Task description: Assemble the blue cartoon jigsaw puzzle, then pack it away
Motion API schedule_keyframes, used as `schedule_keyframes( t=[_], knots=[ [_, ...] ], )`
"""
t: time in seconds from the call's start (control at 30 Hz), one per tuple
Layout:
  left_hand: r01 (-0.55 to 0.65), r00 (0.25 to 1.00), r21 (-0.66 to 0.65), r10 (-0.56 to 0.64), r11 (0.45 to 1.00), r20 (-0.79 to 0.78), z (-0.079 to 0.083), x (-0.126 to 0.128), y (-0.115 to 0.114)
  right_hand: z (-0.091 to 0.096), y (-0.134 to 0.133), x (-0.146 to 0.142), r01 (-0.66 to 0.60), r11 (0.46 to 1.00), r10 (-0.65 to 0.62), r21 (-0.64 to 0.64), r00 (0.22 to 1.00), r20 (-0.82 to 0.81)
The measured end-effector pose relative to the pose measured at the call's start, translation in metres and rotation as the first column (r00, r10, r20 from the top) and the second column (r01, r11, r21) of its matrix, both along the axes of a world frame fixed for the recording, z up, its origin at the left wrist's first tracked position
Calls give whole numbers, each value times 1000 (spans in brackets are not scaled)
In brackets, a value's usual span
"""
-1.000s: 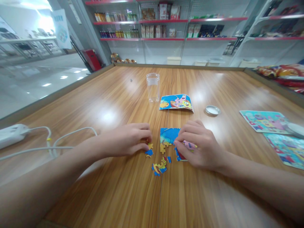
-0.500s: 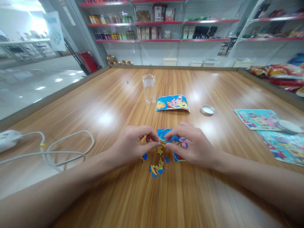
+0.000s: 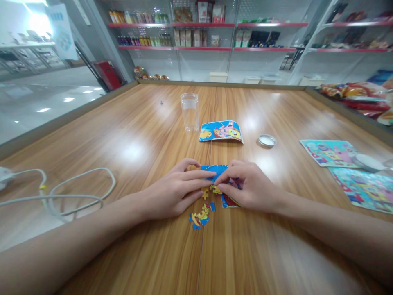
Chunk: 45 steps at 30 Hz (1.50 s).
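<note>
A partly assembled jigsaw puzzle (image 3: pixel 211 169), mostly blue with pink and red parts, lies on the table under my hands. My left hand (image 3: pixel 181 186) is open, its fingers stretched flat and their tips on the puzzle's blue left part. With thumb and index finger together, my right hand (image 3: pixel 250 184) pinches a yellow puzzle piece (image 3: pixel 216 189) at the puzzle's lower edge; the fingers partly hide it. Another yellow piece (image 3: pixel 204 194) lies just left of it. Closer to me are a joined yellow and blue cluster (image 3: pixel 199 217) and a small blue piece (image 3: pixel 212 206).
Beyond the puzzle stand a clear plastic jar (image 3: pixel 190 112) and a curved cartoon picture card (image 3: pixel 220 131). A round silver lid (image 3: pixel 267 140) lies right of them. More cartoon sheets (image 3: pixel 331 152) are at right, a white cable (image 3: pixel 82 205) at left. Stocked shelves (image 3: pixel 202 48) stand behind the table.
My left hand has gone from a pinch to fingers stretched out over the puzzle. My right hand's fingertips have lowered onto the puzzle's edge. The view has shifted slightly.
</note>
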<state>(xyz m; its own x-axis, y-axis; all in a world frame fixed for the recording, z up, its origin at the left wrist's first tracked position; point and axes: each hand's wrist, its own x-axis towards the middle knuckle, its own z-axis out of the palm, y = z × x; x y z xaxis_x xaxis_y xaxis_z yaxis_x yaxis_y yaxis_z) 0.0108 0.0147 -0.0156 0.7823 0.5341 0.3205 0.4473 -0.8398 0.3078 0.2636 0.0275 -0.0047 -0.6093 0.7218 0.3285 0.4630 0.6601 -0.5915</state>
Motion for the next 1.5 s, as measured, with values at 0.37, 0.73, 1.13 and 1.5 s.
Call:
schedule_keyframes(
  t=[0.37, 0.73, 1.13, 1.5],
  knots=[
    [36, 999, 25, -36, 999, 5, -5, -1, 2, 4, 4, 10, -150, 978, 123, 143, 976, 181],
    [23, 1000, 1, -23, 1000, 0, -4, 0, 3, 3, 1, 6, -137, 983, 111, 122, 973, 200],
    [37, 999, 13, -37, 999, 18, -5, -1, 4, 4, -2, 4, -92, 989, 65, 115, 972, 225],
    [25, 1000, 19, -25, 1000, 0, 0, 1, 2, 1, -1, 4, -207, 939, 117, 276, 944, 309]
  ],
)
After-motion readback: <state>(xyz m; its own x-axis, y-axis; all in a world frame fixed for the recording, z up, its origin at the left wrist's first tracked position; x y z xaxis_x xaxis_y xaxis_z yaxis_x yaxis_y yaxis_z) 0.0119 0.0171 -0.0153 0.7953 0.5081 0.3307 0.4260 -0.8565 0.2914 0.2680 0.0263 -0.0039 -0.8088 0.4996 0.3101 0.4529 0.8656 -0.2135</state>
